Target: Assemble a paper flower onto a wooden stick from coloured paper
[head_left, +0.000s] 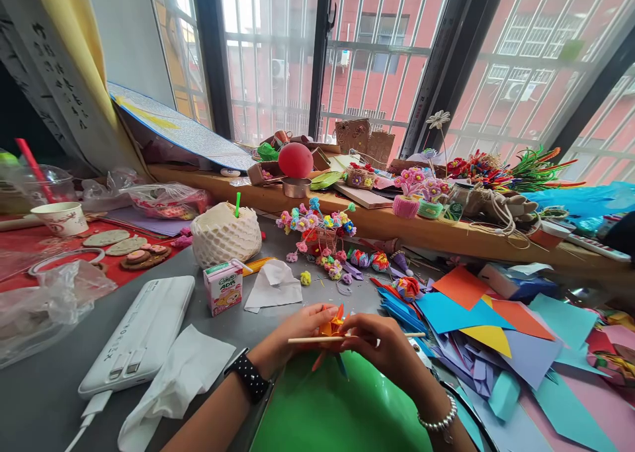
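Between my two hands is an orange folded-paper flower (331, 326) with pointed petals. My left hand (312, 321) pinches it from the left side. With my right hand (373, 338) I grip a thin wooden stick (317, 340), which lies level across the front of the flower; its tip reaches past my left fingers. My right fingertips touch the flower's edge. Beneath the hands, blue and orange paper points stick out over a shiny green surface (342, 406). Finished multicoloured paper flowers (407, 288) lie on the table beyond my right hand.
Coloured paper sheets (476, 316) are heaped at the right. A pink drink carton (223, 288), a coconut in foam net (225, 233), a tissue (274, 285) and a white power bank (139, 333) stand or lie at the left. Fuzzy craft flowers (320, 230) sit behind, below the window ledge (367, 220).
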A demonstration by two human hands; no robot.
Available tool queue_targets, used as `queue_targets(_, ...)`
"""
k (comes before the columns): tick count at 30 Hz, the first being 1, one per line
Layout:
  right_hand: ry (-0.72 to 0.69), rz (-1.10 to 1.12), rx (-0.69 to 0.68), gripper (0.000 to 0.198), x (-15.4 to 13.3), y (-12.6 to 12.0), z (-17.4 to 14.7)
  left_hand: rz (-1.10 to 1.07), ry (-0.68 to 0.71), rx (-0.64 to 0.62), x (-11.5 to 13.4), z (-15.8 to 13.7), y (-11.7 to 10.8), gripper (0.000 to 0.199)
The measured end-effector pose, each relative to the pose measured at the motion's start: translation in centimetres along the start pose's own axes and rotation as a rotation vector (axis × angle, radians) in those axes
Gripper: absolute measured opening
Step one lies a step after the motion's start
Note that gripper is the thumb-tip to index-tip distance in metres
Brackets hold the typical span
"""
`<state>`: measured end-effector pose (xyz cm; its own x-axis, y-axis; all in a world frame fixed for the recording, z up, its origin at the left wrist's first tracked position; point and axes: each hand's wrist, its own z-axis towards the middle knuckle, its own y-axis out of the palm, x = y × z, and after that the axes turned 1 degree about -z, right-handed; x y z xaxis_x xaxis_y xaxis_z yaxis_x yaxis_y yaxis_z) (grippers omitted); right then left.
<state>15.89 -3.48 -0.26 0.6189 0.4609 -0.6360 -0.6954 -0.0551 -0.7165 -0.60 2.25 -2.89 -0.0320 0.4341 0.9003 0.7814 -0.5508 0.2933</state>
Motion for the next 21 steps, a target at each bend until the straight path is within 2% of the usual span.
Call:
queue_targets(6,0.026,0.040,0.012,0.018,0.29,0.10,-0.04,-0.053,0.036,0.007,-0.30,0.33,-0.11,0.040)
queue_targets(11,0.017,0.045,0.001,0.019,0.14,0.10,-0.05,-0.036,-0.016,0.014,-0.14,0.34,-0.20,0.047)
queue_targets(14,0.012,0.024,-0.010,0.018,-0.01,0.10,-0.07,-0.042,-0.030,0.040,-0.21,0.50,-0.32,0.043)
queue_targets(18,-0.006,-0.021,-0.022,0.016,-0.22,0.18,-0.01,-0.043,0.026,0.037,-0.71,0.87,-0.49,0.034)
queue_targets(21,-0.002,-0.045,-0.024,0.018,-0.30,0.23,0.12,-0.014,0.050,0.053,-0.74,0.91,-0.50,0.034)
